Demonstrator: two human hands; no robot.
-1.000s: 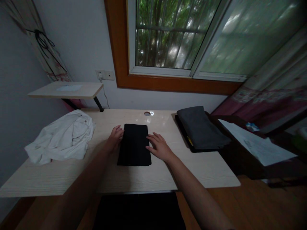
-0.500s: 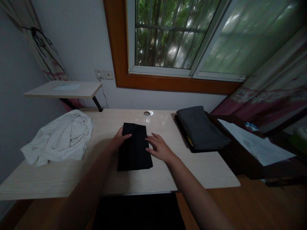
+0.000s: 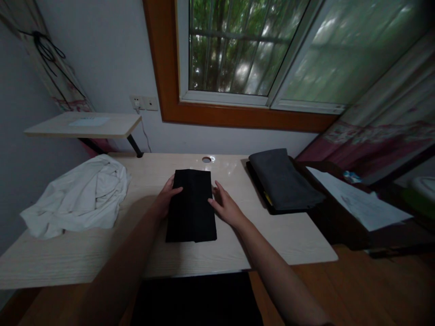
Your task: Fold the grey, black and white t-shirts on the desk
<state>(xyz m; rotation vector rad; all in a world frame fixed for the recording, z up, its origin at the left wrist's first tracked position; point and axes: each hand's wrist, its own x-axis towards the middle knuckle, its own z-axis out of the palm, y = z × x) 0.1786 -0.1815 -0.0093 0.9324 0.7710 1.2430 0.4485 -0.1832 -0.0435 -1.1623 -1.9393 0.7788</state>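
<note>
A flat black rectangular piece [image 3: 192, 208], folded with a crease down its middle, is between my hands over the desk. It looks stiff, but I cannot make out its kind. My left hand [image 3: 166, 197] grips its left edge, thumb on top and the other fingers hidden along the side. At the right edge, my right hand [image 3: 227, 207] has its thumb on the black surface and its fingers curled at the side, partly out of sight.
A crumpled white cloth [image 3: 79, 194] lies on the left of the pale wooden desk [image 3: 272, 244], below a small raised shelf [image 3: 84, 126]. On the right, a folded grey cloth [image 3: 282, 179] rests on a black item. Paper [image 3: 356, 199] lies on a dark surface beyond.
My right hand's fingers have gone from on top of the black piece's right edge to beside it. The piece's top right corner has spread outward, and the crease shows more clearly.
</note>
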